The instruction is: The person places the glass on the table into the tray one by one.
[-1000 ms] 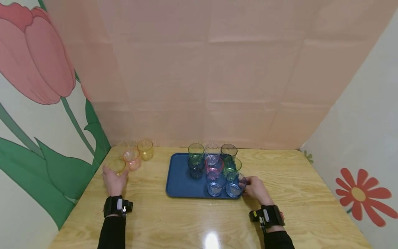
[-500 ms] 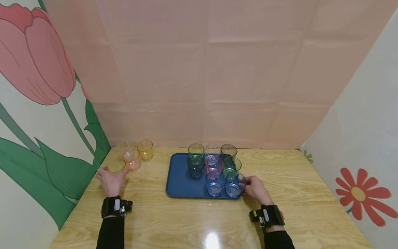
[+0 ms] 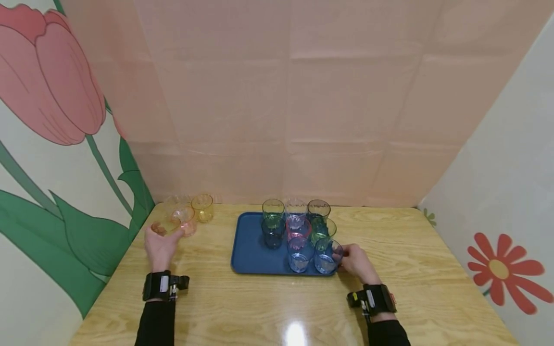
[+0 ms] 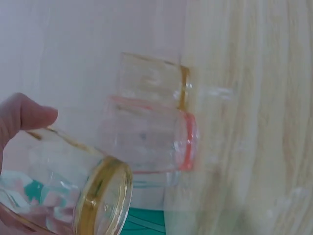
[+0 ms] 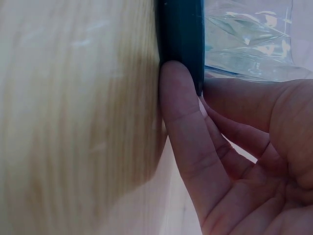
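"What's changed at the left?"

"The left hand [image 3: 161, 246] has shifted rightward over the last half second, carrying the yellow-rimmed tumbler [image 4: 68, 183] nearer the pink tumbler [image 3: 186, 222]."

"Which way does it point?"

"It's gripped near its mouth, off the tabletop [image 3: 242, 307]: mouth upward, base downward, long axis leaning off vertical while the pink one stands upright."

"And farther right?"

"The blue tray [image 3: 253, 257] hasn't moved, lying lengthwise left to right; the right hand [image 3: 357, 264] still pinches its near right edge."
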Tool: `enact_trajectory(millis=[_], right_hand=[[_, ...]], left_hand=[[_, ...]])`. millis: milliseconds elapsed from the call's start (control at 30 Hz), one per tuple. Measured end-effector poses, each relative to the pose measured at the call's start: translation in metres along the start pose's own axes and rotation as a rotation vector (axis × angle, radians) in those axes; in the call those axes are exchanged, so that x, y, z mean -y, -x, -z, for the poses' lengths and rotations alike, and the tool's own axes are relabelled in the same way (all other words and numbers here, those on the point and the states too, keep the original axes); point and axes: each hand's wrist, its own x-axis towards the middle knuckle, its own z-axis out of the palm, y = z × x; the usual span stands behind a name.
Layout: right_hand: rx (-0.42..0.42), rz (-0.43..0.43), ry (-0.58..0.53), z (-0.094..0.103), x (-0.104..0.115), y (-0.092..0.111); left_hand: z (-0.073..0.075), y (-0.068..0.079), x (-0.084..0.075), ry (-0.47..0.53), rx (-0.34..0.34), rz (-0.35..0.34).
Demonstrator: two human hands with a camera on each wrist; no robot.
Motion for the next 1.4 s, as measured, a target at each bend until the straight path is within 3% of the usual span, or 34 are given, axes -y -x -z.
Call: enact_trajectory(millis=[167,367,500,667,900,1233,1400], right_hand=[[0.008,-0.007,0.015,0.0,0.0,-0.001],[0.008,-0.025,0.012,0.001,0.001,-0.002],[0.018,-0.022,0.001,0.002,0.001,-0.001],[0.019,-0.025,0.006,0.003,0.001,0.001],[0.018,-0.025,0.005,0.002,0.002,0.0],[0.015,-0.021,0.016,0.002,0.002,-0.001],[0.018,-0.022,0.019,0.003,0.002,-0.001]], left_hand=[[-0.003,0.002,-0.004,-0.003,0.003,-0.025],[-0.01,0.005,-0.006,0.112,0.024,-0.038],[-0.021,0.01,-0.009,0.152,0.049,-0.084],[-0.035,0.019,-0.014,0.225,0.135,-0.133],[-0.051,0.032,-0.021,0.174,0.208,-0.171],[-0.067,0.046,-0.025,0.242,0.383,-0.193],[-0.074,0.051,-0.027,0.218,0.439,-0.216]])
